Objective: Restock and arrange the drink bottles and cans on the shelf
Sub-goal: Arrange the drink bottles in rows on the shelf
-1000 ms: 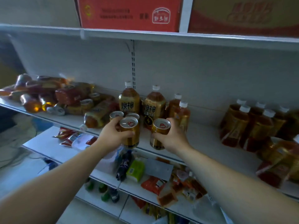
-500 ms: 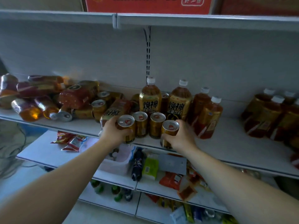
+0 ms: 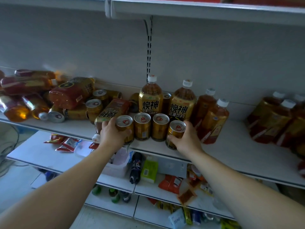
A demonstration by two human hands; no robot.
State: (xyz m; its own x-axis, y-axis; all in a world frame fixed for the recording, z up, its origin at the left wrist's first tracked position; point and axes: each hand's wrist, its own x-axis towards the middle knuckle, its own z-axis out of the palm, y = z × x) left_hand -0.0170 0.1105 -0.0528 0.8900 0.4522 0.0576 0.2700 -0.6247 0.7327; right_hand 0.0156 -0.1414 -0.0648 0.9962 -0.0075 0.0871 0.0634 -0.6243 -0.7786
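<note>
I count four gold metal cans (image 3: pixel 142 128) in a row at the front of the white shelf (image 3: pixel 231 151) (two upright amber bottles (image 3: pixel 149 98) behind), the left hand (image 3: pixel 112 136) gripping the leftmost can (image 3: pixel 123 123) and the right hand (image 3: pixel 188 140) gripping the rightmost can (image 3: pixel 177 128).

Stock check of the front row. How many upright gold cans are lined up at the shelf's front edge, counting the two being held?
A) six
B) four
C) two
B: the left hand holds the leftmost can, the right hand holds the rightmost can, and two middle cans stand between them.
</note>
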